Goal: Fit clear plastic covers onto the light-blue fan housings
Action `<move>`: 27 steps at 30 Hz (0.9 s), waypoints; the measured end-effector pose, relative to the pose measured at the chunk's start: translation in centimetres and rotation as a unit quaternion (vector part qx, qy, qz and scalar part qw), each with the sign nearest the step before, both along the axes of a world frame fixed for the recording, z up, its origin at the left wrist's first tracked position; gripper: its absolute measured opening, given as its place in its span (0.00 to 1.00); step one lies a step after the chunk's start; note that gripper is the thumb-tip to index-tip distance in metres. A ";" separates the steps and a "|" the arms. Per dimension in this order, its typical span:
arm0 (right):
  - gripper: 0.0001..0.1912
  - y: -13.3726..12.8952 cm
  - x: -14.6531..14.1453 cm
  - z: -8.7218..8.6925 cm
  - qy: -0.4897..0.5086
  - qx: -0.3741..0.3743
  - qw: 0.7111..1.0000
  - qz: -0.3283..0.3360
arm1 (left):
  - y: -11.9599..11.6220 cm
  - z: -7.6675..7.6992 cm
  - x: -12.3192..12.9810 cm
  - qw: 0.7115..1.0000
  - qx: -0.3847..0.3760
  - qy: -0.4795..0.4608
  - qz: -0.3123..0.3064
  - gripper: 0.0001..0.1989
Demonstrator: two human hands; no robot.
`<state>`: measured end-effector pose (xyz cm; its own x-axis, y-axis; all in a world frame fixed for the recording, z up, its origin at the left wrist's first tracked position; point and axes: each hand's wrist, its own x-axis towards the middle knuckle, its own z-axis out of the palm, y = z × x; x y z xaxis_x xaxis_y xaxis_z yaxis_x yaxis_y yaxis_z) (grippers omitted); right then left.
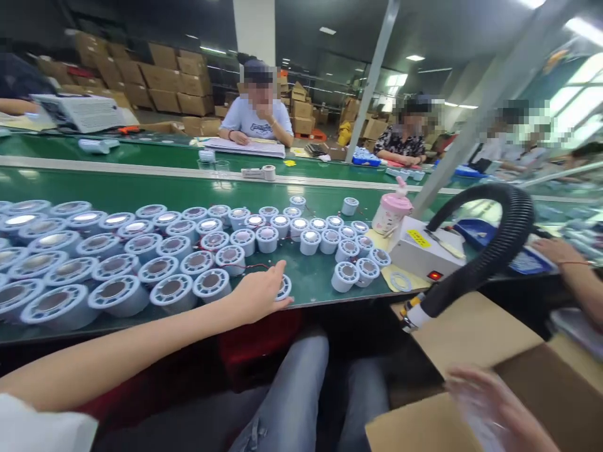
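Left hand [260, 294]: at the front edge of the green tabletop [308, 270], fingers and thumb parted, reaching around a blue cup [284, 287]; cannot tell whether pressed firmly against it or only resting.
Blue cup: on the tabletop close to the edge, mostly hidden by the left hand, with only part of the round rim showing.
Right hand [506, 402]: over the open cardboard box [475, 333], badly blurred, with something see-through near the fingers; cannot tell whether spread or pinching.
Grip: best taken low on the side wall, thumb in front and fingers behind, clear of the round face.
Red wire [252, 266]: just beyond the left wrist, among the neighbouring cups [211, 284]; likely to snag, so better to lift straight up than drag sideways.
Edge: very near the cup; best to steady before shifting, for fear of a tumble towards the lap.
Black hose [511, 213]: arched down to a nozzle beside the box; wise to keep the right forearm clear of it.
White machine [426, 248]: yellow sticker [417, 238] on top, print too small to read; red switch [434, 275] lit.
Pink bottle [392, 210]: small printed pattern, no legible words.
White carton [78, 113]: dense printing at far left, unreadable.
Co-worker's shirt [259, 119]: dark lettering across the front, not legible.
Brands: none readable.
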<state>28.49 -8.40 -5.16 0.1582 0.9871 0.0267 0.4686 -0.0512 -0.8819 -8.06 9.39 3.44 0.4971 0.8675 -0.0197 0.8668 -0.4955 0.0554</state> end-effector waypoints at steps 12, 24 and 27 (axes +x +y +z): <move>0.23 2.7 -10.2 3.4 0.012 -0.006 0.977 0.214 | 2.1 -0.7 1.0 0.532 -0.416 -0.717 0.174 0.13; 0.27 2.4 -13.6 2.5 -0.231 0.153 0.939 0.204 | -4.0 -2.0 -1.0 0.660 -0.520 -0.540 0.049 0.15; 0.26 3.3 -15.6 3.3 -0.319 0.195 0.917 0.138 | -5.1 -2.2 0.2 0.777 -0.475 -0.410 -0.056 0.14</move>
<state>12.92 -5.14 -1.82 -0.2658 0.8834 0.3860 0.8433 0.4071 -0.3508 -7.87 4.30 1.26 0.7513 0.6059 -0.2617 0.3027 0.0361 0.9524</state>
